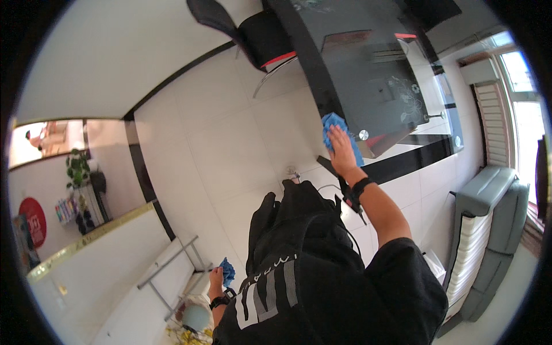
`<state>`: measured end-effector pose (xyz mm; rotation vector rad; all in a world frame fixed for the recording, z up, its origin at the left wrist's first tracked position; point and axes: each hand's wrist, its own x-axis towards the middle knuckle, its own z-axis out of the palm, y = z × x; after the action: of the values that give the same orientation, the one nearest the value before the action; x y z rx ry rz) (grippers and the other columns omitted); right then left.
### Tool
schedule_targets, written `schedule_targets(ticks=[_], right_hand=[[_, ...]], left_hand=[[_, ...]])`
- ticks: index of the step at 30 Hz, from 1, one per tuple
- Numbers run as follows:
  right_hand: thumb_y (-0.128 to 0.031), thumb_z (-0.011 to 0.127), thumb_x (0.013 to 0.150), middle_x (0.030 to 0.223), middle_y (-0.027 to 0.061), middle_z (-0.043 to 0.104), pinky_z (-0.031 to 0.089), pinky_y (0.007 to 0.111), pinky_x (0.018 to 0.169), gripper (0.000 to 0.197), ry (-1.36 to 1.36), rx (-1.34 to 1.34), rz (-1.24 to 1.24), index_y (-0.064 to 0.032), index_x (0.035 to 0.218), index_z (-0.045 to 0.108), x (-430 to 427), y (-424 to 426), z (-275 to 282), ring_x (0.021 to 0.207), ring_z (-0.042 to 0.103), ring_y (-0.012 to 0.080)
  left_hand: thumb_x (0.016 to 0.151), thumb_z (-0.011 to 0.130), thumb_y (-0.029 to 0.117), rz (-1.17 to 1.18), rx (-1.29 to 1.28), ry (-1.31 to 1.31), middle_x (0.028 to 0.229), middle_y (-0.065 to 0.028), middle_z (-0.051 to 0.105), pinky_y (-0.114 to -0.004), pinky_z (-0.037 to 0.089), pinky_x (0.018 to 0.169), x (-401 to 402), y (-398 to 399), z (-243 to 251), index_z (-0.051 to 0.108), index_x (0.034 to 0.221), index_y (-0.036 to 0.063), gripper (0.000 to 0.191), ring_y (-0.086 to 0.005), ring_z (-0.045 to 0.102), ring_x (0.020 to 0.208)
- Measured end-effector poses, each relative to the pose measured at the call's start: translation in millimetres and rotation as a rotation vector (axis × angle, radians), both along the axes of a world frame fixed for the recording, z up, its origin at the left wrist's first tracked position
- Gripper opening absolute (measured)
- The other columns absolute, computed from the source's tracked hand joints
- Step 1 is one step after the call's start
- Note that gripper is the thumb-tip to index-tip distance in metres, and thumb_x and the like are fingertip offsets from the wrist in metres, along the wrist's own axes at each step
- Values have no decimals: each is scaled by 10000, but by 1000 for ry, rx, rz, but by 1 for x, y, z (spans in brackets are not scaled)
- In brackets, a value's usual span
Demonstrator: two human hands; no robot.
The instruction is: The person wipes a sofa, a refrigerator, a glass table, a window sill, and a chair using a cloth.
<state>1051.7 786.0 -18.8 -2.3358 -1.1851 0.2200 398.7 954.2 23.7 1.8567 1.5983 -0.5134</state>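
Observation:
My right hand (343,151) lies with its fingers extended over a crumpled blue cloth (332,120), pressing it on the near corner of a glass-topped table (366,77). The table has a black border and a white flower pattern, and a round metal fitting (364,135) shows just beside the cloth. Low at my side, my left hand (217,278) grips a second bunched blue cloth (227,271), away from the table. Both wrists wear black bands.
A black chair (265,36) with red trim stands at the table's left side. Grey cushioned seating (487,228) is at the right below a window. A metal-tube frame (168,276) is at lower left. Pale tiles (233,142) cover the floor; a dark stand-like object (345,185) is near my legs.

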Motion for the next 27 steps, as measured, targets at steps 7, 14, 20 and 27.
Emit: schedule_targets(ticks=[7,14,20,27], right_hand=[[-62,608,708,1301,130,441,298,414,1033,477,73,74,-104,-23,1171,501,-49,-54,28,1249,364,312],[-278,585,824,926,163,573,461,406,734,365,146,56,-777,-73,1121,532,-73,-93,56,865,569,359],[-398,541,846,880,150,587,475,416,673,408,163,-235,-637,-149,1170,543,-49,-62,60,794,596,332],[-351,512,866,877,147,578,479,430,686,399,101,-329,-590,-178,1226,499,-26,-25,40,796,601,331]], left_hand=[[821,509,256,-228,8,-107,760,-176,627,-385,452,639,106,152,-19,618,869,-13,295,-296,604,720],[836,494,258,-403,-7,-185,752,-186,613,-387,447,650,162,255,-29,607,858,-17,298,-298,592,704],[840,496,246,-422,-2,-229,741,-171,617,-375,453,645,207,260,-10,604,870,-25,293,-282,598,701],[835,495,279,-424,9,-126,770,-178,632,-384,458,657,167,260,-6,615,921,-17,331,-291,607,718]])
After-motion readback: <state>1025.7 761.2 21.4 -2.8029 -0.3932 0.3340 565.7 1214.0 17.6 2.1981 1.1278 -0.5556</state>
